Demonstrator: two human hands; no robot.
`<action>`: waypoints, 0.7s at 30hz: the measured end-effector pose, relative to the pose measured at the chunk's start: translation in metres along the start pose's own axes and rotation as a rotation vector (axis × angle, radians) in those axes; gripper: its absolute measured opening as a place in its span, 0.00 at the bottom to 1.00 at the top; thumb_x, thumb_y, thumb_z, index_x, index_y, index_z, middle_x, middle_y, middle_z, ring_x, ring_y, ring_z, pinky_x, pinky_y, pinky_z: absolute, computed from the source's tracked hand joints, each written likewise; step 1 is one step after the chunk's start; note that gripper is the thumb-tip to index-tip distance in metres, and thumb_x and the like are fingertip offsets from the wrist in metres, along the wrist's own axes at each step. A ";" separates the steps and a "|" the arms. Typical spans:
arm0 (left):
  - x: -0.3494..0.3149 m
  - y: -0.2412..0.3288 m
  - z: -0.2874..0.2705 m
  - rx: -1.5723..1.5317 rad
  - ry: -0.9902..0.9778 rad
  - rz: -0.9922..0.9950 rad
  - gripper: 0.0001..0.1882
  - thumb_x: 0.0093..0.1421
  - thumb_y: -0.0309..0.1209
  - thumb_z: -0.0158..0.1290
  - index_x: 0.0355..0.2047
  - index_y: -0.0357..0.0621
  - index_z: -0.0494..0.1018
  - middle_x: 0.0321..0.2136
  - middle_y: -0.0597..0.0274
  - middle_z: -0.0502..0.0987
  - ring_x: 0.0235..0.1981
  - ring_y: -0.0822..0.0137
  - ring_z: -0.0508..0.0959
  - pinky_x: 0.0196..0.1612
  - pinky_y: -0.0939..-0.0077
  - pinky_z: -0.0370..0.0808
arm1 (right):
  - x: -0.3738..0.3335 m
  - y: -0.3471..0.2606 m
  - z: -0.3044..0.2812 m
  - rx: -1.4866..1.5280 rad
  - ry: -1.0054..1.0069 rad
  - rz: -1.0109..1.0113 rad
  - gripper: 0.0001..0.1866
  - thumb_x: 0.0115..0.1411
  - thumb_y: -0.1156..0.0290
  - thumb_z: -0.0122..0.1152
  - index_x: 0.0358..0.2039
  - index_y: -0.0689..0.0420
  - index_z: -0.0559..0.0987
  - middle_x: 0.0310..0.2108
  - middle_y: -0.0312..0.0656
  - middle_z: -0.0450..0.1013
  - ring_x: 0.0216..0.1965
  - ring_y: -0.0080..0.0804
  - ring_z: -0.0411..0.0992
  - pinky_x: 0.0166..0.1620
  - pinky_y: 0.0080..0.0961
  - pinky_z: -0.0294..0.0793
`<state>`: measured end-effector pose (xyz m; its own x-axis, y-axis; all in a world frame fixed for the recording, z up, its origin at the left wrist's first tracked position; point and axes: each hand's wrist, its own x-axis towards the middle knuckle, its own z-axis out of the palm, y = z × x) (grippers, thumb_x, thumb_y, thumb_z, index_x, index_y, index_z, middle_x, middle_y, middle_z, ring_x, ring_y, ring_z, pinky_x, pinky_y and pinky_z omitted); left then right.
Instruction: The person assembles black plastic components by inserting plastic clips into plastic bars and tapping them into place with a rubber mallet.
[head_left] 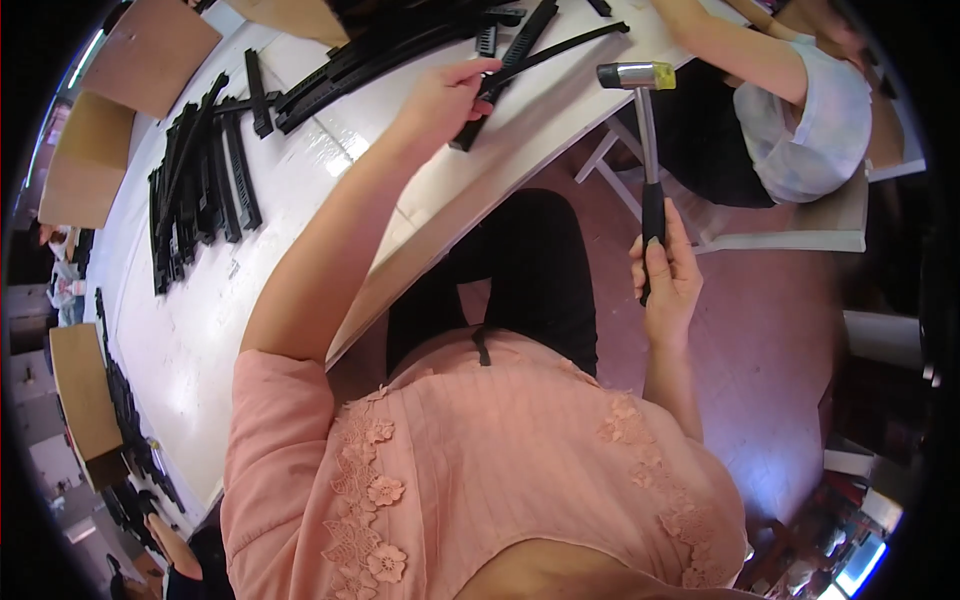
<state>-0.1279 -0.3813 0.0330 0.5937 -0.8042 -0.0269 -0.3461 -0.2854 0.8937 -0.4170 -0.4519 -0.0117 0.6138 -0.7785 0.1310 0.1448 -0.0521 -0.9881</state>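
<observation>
My left hand (pixel 450 98) reaches over the white table (pixel 310 215), its fingers closed around a thin black strip (pixel 572 47) that slants up to the right. A wider black rail (pixel 531 34) lies under and beside that strip, its near end showing below my fingers. In my right hand (pixel 668 268), off the table's edge, a mallet (pixel 648 135) is held upright by its black grip. Its silver head has one black face and one yellow face. Exactly where my left fingertips meet the strip is partly hidden.
Several black rails (pixel 205 175) lie bunched on the left of the table, with another pile (pixel 370 60) at the back. Cardboard boxes (pixel 88 160) stand along the far left. A co-worker's arm (pixel 740 45) reaches in at upper right, near a white chair (pixel 780 240).
</observation>
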 end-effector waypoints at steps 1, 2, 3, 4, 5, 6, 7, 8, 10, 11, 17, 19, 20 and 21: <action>-0.010 -0.002 -0.011 -0.408 -0.038 -0.111 0.15 0.64 0.30 0.40 0.49 0.41 0.69 0.37 0.60 0.72 0.33 0.71 0.75 0.40 0.77 0.74 | 0.002 0.001 0.001 0.005 -0.003 0.006 0.24 0.61 0.80 0.44 0.59 0.56 0.62 0.27 0.35 0.67 0.19 0.12 0.57 0.21 0.07 0.58; -0.021 -0.003 -0.021 -0.457 -0.049 -0.157 0.15 0.65 0.28 0.38 0.49 0.38 0.69 0.38 0.62 0.71 0.35 0.71 0.75 0.43 0.77 0.74 | 0.003 0.003 0.003 0.004 -0.008 0.013 0.24 0.61 0.79 0.44 0.59 0.55 0.62 0.28 0.35 0.67 0.19 0.12 0.57 0.20 0.06 0.58; -0.033 -0.008 -0.032 -0.456 -0.022 -0.173 0.15 0.65 0.28 0.38 0.49 0.38 0.69 0.38 0.62 0.71 0.35 0.71 0.75 0.43 0.77 0.74 | 0.003 0.003 0.006 0.013 -0.036 0.024 0.24 0.61 0.79 0.44 0.59 0.55 0.62 0.28 0.35 0.67 0.19 0.12 0.57 0.20 0.06 0.58; -0.046 -0.012 -0.043 -0.510 -0.038 -0.180 0.15 0.65 0.28 0.38 0.49 0.38 0.68 0.38 0.61 0.71 0.35 0.70 0.75 0.44 0.77 0.73 | 0.004 0.003 0.011 0.018 -0.047 0.023 0.24 0.61 0.79 0.44 0.59 0.56 0.61 0.28 0.35 0.67 0.19 0.12 0.57 0.20 0.06 0.58; -0.059 -0.016 -0.052 -0.565 -0.051 -0.186 0.15 0.65 0.28 0.39 0.49 0.38 0.68 0.38 0.60 0.71 0.36 0.70 0.75 0.45 0.76 0.73 | 0.004 0.003 0.015 0.022 -0.058 0.023 0.24 0.61 0.79 0.44 0.59 0.56 0.61 0.28 0.35 0.67 0.19 0.12 0.57 0.20 0.06 0.58; -0.074 -0.018 -0.060 -0.594 -0.032 -0.191 0.15 0.65 0.28 0.39 0.50 0.37 0.67 0.38 0.60 0.71 0.36 0.70 0.75 0.45 0.76 0.73 | 0.003 0.003 0.019 0.017 -0.082 0.000 0.23 0.62 0.78 0.44 0.59 0.56 0.61 0.28 0.35 0.67 0.19 0.12 0.57 0.20 0.06 0.58; -0.089 -0.023 -0.069 -0.593 0.003 -0.207 0.15 0.65 0.28 0.39 0.50 0.37 0.67 0.38 0.60 0.71 0.36 0.70 0.75 0.45 0.76 0.73 | 0.002 0.003 0.025 0.028 -0.116 0.012 0.23 0.62 0.78 0.44 0.59 0.56 0.61 0.28 0.35 0.67 0.19 0.12 0.57 0.20 0.06 0.58; -0.104 -0.029 -0.077 -0.648 0.006 -0.190 0.15 0.65 0.27 0.39 0.50 0.37 0.67 0.39 0.59 0.71 0.36 0.70 0.75 0.45 0.76 0.74 | 0.001 0.002 0.031 0.021 -0.145 -0.001 0.23 0.62 0.78 0.44 0.59 0.57 0.61 0.28 0.35 0.67 0.19 0.12 0.57 0.20 0.06 0.58; -0.130 -0.040 -0.092 -0.732 0.036 -0.164 0.15 0.64 0.27 0.40 0.50 0.36 0.67 0.40 0.59 0.71 0.36 0.70 0.75 0.45 0.76 0.74 | -0.002 0.002 0.041 -0.011 -0.188 -0.010 0.23 0.62 0.77 0.44 0.58 0.58 0.61 0.28 0.35 0.67 0.19 0.11 0.57 0.20 0.06 0.58; -0.143 -0.043 -0.098 -0.735 0.069 -0.173 0.15 0.64 0.27 0.40 0.50 0.36 0.67 0.40 0.59 0.71 0.36 0.70 0.75 0.45 0.76 0.74 | -0.003 0.003 0.047 -0.006 -0.220 -0.002 0.23 0.62 0.77 0.44 0.58 0.58 0.61 0.28 0.35 0.67 0.19 0.11 0.57 0.20 0.06 0.58; -0.212 -0.076 -0.123 -0.697 0.255 -0.232 0.16 0.64 0.28 0.41 0.50 0.36 0.67 0.39 0.62 0.72 0.36 0.73 0.75 0.44 0.78 0.73 | -0.011 0.004 0.087 -0.056 -0.407 0.030 0.23 0.61 0.76 0.46 0.59 0.57 0.62 0.28 0.35 0.68 0.19 0.11 0.57 0.20 0.06 0.57; -0.230 -0.083 -0.128 -0.690 0.318 -0.259 0.15 0.62 0.29 0.45 0.48 0.36 0.69 0.36 0.63 0.73 0.35 0.75 0.74 0.44 0.79 0.72 | -0.016 0.001 0.100 -0.075 -0.495 0.060 0.23 0.61 0.77 0.47 0.58 0.57 0.63 0.28 0.34 0.68 0.19 0.10 0.56 0.22 0.05 0.57; -0.238 -0.088 -0.130 -0.499 0.353 -0.269 0.15 0.60 0.29 0.49 0.47 0.37 0.69 0.35 0.64 0.73 0.34 0.77 0.73 0.42 0.81 0.71 | -0.017 0.001 0.106 -0.079 -0.510 0.064 0.23 0.61 0.77 0.47 0.58 0.57 0.63 0.28 0.34 0.68 0.19 0.10 0.56 0.22 0.05 0.57; -0.244 -0.091 -0.132 -0.309 0.383 -0.278 0.16 0.57 0.29 0.52 0.45 0.37 0.70 0.33 0.66 0.73 0.33 0.79 0.72 0.41 0.84 0.70 | -0.017 0.000 0.111 -0.153 -0.567 0.058 0.23 0.60 0.77 0.48 0.57 0.57 0.64 0.29 0.33 0.69 0.20 0.10 0.57 0.23 0.05 0.57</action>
<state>-0.1457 -0.0902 0.0167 0.8736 -0.4572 -0.1669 0.0553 -0.2475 0.9673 -0.3416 -0.3690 -0.0052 0.9426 -0.3289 0.0577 0.0112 -0.1416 -0.9899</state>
